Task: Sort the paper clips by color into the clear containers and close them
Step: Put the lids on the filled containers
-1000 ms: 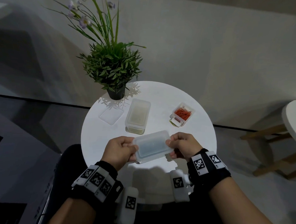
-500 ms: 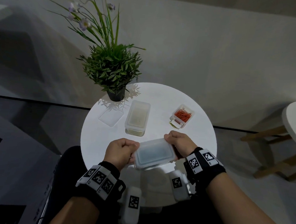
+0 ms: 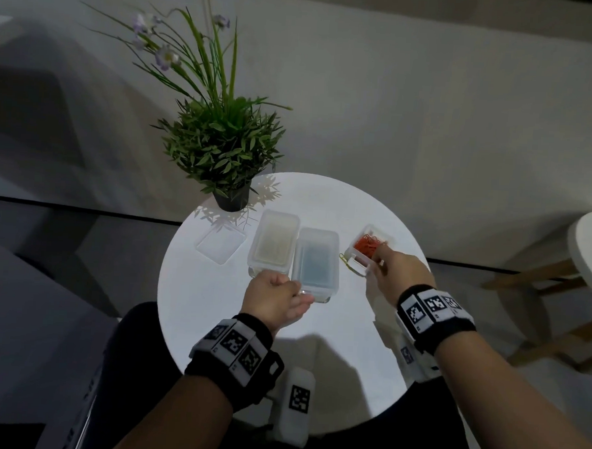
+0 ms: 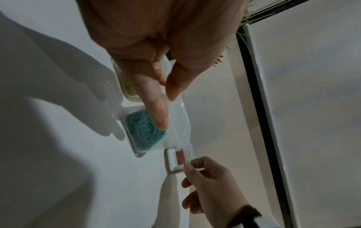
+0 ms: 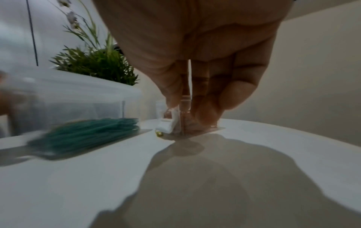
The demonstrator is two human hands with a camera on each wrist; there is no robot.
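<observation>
Looking down from your head view, you see your left hand at the near end of the lidded container of blue clips, which stands on the round white counter right beside the lidded container of yellow clips. Only your left wrist view shows how that hand lies: its fingers reach out straight and loose over the blue container, gripping nothing. Your right hand is at the small open box of orange clips; the right wrist view shows thumb and fingers pinching the box's clear wall, a hold the head view hides behind the knuckles. That wrist view blurs the blue container, and the orange clips are hard to make out there. A single yellow clip lies at the box's near corner, partly under its white latch. A loose clear lid rests flat near the potted plant. The blue clips show teal through their container's clear walls.
</observation>
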